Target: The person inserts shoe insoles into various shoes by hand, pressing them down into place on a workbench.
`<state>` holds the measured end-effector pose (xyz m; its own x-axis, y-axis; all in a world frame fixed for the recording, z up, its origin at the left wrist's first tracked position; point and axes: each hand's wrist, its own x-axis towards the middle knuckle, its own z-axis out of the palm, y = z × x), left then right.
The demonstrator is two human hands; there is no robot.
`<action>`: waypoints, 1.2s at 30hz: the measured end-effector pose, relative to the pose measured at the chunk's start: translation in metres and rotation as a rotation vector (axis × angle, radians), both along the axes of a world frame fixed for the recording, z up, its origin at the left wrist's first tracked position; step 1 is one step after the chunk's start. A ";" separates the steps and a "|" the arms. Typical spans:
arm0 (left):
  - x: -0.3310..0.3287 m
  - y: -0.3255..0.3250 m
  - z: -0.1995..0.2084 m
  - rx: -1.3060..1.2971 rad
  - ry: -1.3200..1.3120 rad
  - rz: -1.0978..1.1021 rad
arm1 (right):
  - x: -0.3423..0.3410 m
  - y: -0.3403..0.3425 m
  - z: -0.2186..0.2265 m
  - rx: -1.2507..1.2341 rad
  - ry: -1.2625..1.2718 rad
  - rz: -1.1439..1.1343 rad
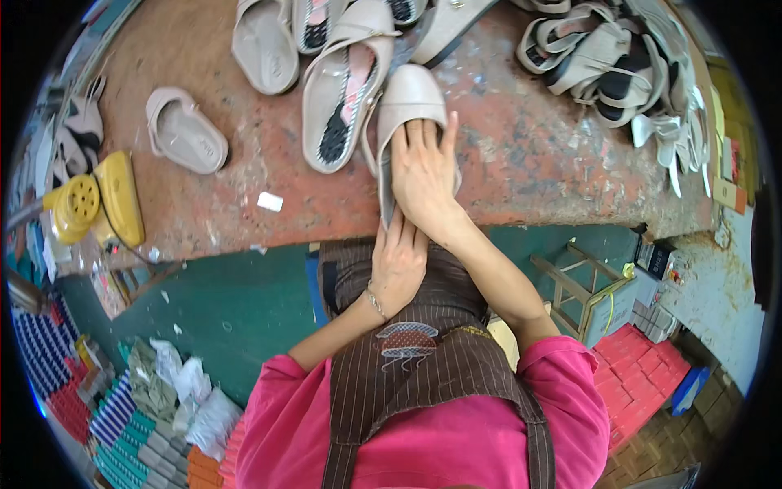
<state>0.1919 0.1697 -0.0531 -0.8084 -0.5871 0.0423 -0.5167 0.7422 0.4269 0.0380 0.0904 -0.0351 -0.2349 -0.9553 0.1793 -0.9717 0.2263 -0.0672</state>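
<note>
A beige closed-toe shoe [414, 91] lies at the table's near edge, its toe pointing away from me. My right hand [423, 175] reaches into its opening, palm down. The fingers are stretched out flat, their tips under the toe cap, and the thumb side is hidden. At the heel end, my left hand [399, 265] holds the shoe's near rim with its fingertips. Its thumb is out of sight. Just left of this shoe lies a beige strapped sandal [336, 122] with a pink and black patterned piece on its insole.
More beige sandals [265, 49] line the back of the stained table [505, 179]. A pile of shoes and straps [603, 61] is at right. At left are a single slipper [189, 134], a white scrap [270, 201] and a yellow device [118, 200]. A wooden stool [578, 285] stands below right.
</note>
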 end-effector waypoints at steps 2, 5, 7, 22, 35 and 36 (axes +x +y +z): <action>-0.003 -0.002 0.003 -0.004 0.004 0.006 | -0.006 -0.010 0.007 0.756 -0.404 0.030; -0.013 -0.010 0.012 -0.042 0.065 0.023 | -0.006 -0.009 0.014 0.149 0.099 0.037; -0.023 -0.017 0.019 -0.011 0.104 0.088 | -0.018 0.014 0.019 -0.139 -0.170 0.152; 0.164 -0.254 0.092 0.050 0.710 0.635 | -0.478 0.193 -0.046 -0.397 -0.205 -1.373; 0.129 -0.205 0.052 -0.318 -0.169 0.787 | -0.302 0.266 -0.005 -0.839 -2.050 -0.588; 0.117 -0.198 0.055 -0.435 -0.307 0.814 | -0.269 0.259 -0.002 -0.914 -2.321 -0.472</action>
<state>0.3089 -0.0285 0.0019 -0.1739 -0.9543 0.2430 -0.9847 0.1696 -0.0387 -0.2309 0.3497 -0.0367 -0.6075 -0.6932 -0.3879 0.7569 -0.3571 -0.5474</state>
